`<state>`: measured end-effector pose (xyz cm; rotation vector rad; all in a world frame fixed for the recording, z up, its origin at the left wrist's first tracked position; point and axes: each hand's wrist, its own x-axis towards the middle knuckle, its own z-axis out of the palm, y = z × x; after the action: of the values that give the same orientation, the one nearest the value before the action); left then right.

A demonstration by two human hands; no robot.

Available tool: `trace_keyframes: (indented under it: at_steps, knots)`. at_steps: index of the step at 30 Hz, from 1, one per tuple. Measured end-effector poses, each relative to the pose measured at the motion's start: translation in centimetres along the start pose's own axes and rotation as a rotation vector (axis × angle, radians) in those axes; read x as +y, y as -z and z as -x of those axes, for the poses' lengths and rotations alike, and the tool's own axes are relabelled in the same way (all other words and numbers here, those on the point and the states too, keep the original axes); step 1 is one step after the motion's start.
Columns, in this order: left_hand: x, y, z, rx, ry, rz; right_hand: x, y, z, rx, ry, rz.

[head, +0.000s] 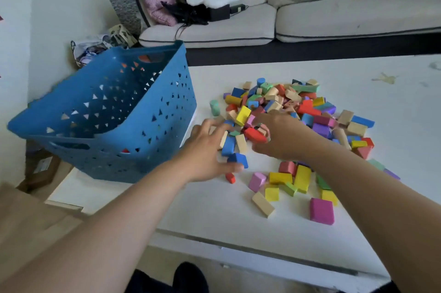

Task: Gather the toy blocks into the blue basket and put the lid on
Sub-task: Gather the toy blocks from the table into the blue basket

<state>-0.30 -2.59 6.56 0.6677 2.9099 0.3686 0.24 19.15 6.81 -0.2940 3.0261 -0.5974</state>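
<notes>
A blue perforated basket (pixel 114 111) stands on the left end of the white table (pixel 214 211), partly over its edge, with a few blocks showing through its holes. A heap of coloured wooden blocks (pixel 298 106) spreads across the table's middle. My left hand (pixel 205 149) lies at the heap's near left side, fingers spread against several blocks, a blue block (pixel 238 159) by its thumb. My right hand (pixel 279 135) curls its fingers round a red block (pixel 254 134) and others beside it. No lid is in view.
Loose blocks lie near the front, among them a magenta one (pixel 321 211) and a plain wooden one (pixel 262 204). A cream sofa (pixel 334 18) with cushions and black items runs behind the table. A bag (pixel 88 50) sits on the floor behind the basket.
</notes>
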Motion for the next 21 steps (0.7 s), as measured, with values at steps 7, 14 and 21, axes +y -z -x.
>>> trace_keyframes:
  at_steps: [7,14,21]
  knots:
    - [-3.4,-5.1,-4.0,-0.346,0.106,-0.142,0.5,-2.6,-2.7,-0.156,0.054,0.059]
    - [-3.2,-8.2,-5.8,-0.171,0.158,-0.185,1.3,-5.1,-4.0,-0.143,0.034,0.289]
    - [-3.5,-8.6,-5.0,-0.015,0.057,-0.135,1.5,-5.8,-4.7,-0.120,0.055,0.295]
